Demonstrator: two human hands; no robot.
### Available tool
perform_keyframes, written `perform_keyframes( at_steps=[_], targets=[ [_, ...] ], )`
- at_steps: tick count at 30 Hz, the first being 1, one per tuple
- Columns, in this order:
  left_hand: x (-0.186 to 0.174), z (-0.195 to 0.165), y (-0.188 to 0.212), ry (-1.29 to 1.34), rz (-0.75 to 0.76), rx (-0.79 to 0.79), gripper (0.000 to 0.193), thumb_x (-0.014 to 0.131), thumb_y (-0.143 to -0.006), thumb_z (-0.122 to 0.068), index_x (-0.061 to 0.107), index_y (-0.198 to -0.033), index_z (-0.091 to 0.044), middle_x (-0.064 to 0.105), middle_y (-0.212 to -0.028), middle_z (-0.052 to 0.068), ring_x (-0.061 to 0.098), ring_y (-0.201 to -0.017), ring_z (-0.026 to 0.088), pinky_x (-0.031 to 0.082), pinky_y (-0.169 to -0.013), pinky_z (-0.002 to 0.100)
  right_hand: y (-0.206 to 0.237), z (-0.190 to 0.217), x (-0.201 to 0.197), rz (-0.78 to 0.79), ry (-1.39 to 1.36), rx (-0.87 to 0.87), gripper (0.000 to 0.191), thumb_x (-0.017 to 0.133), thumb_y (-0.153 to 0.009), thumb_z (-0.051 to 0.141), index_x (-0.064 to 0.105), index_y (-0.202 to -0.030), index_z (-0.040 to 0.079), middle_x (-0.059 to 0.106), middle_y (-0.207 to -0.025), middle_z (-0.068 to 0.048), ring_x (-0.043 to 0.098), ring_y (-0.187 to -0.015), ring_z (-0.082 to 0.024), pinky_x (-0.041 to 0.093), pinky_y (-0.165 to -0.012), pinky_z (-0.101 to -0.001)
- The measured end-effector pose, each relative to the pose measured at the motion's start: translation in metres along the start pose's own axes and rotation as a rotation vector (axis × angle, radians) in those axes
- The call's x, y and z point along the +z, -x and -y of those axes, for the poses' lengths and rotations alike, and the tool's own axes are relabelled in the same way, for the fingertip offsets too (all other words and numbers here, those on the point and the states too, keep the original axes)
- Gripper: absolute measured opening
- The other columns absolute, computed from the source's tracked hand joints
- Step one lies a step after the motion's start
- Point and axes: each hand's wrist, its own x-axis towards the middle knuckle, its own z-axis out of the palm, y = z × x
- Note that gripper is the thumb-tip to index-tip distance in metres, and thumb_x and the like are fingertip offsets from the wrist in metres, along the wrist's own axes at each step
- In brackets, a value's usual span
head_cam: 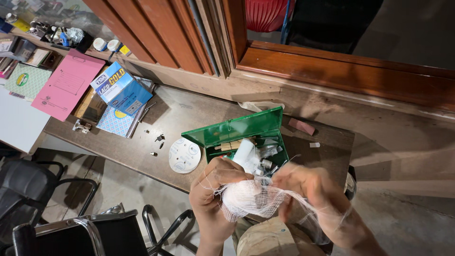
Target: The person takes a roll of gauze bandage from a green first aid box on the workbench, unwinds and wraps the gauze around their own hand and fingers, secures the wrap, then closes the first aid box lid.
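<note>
Left hand [213,187] clenches the gauze [246,199] wad; right hand [310,189], blurred, pinches its loose end, stretched rightward, off the desk's [189,114] near edge by the green box [237,130].

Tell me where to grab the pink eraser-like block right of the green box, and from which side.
Grip the pink block across its two long sides, coming from above. It lies flat on the desk, apart from the green box, with bare surface round it, so nothing seems to block a top-down pinch.

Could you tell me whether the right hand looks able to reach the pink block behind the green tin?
Probably yes: the pink block lies open on the desk, though the right hand is tangled in white gauze.
</note>
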Motion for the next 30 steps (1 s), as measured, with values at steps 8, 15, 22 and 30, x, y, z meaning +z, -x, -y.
perform_keyframes(
  at_steps=[8, 15, 22, 30],
  targets=[
    [0.005, -0.009, -0.004, -0.223, -0.126, 0.065, 0.016, 0.079, -0.082, -0.002, 0.068, -0.095, -0.001, 0.064, -0.086, 0.006, 0.065, -0.079, 0.015, 0.051, -0.073, 0.026, 0.030, -0.005, 0.019, 0.030, 0.791, -0.130, 0.025, 0.069, -0.091, 0.009, 0.061, -0.069, 0.001, 0.055, -0.057, -0.008, 0.057, -0.052, -0.018, 0.040, -0.050, -0.0345],
    [0.007, -0.003, -0.008, -0.228, -0.150, 0.057, 0.015, 0.077, -0.083, -0.003, 0.069, -0.096, -0.001, 0.066, -0.089, 0.005, 0.066, -0.083, 0.015, 0.050, -0.073, 0.026, 0.038, -0.026, 0.033, -0.104, 0.865, -0.383, 0.025, 0.070, -0.086, 0.005, 0.054, -0.068, 0.003, 0.049, -0.055, -0.007, 0.052, -0.044, -0.020, 0.037, -0.045, -0.0372],
    [-0.004, -0.003, -0.013, -0.289, 0.000, 0.098, 0.024, 0.082, -0.077, -0.003, 0.073, -0.099, -0.004, 0.067, -0.090, 0.005, 0.066, -0.081, 0.016, 0.049, -0.073, 0.026, 0.016, -0.004, 0.021, -0.158, 0.771, -0.320, 0.010, 0.058, -0.097, 0.006, 0.065, -0.096, -0.001, 0.068, -0.078, -0.008, 0.061, -0.052, -0.014, 0.047, -0.045, -0.0289],
    [0.005, -0.004, -0.007, -0.493, 0.051, 0.154, 0.038, 0.088, -0.071, -0.008, 0.073, -0.105, -0.008, 0.066, -0.093, 0.005, 0.069, -0.086, 0.019, 0.053, -0.074, 0.029, 0.009, 0.020, 0.042, -0.299, 0.910, -0.526, 0.031, 0.078, -0.082, 0.013, 0.065, -0.107, 0.001, 0.069, -0.094, -0.009, 0.070, -0.079, -0.016, 0.056, -0.068, -0.0253]
  ],
)
